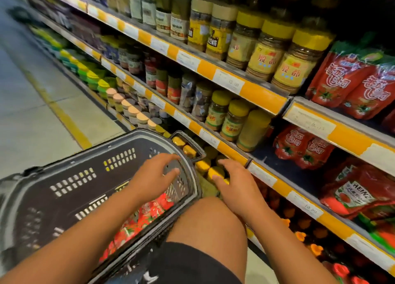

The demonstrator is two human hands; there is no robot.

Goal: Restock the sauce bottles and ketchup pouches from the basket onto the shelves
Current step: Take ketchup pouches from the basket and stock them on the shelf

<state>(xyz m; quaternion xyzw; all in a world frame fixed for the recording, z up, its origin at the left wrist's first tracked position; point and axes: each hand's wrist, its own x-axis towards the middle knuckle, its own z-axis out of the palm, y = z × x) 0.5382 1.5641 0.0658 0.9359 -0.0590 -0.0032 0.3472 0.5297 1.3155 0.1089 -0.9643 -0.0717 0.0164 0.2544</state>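
A dark plastic basket (pixel 70 166) stands on the floor at the lower left, with red ketchup pouches (pixel 147 215) lying in its near end. My left hand (pixel 156 174) hovers over the basket's right side, fingers spread and holding nothing. My right hand (pixel 237 181) hangs just right of the basket rim, above yellow-capped jars (pixel 215 172) on the bottom shelf, fingers loosely bent and holding nothing. Red ketchup pouches (pixel 346 81) stand on the shelves at the right, with more (pixel 303 147) one level down and Heinz pouches (pixel 359 196) lower still.
Long shelves with orange price strips (pixel 263 93) run along the right, filled with yellow-lidded spice jars (pixel 271 48). Bottles with red and orange caps (pixel 316 249) fill the lowest right shelf. My bare knee (pixel 213 221) is between the basket and shelf. Tiled aisle floor (pixel 32 117) lies left.
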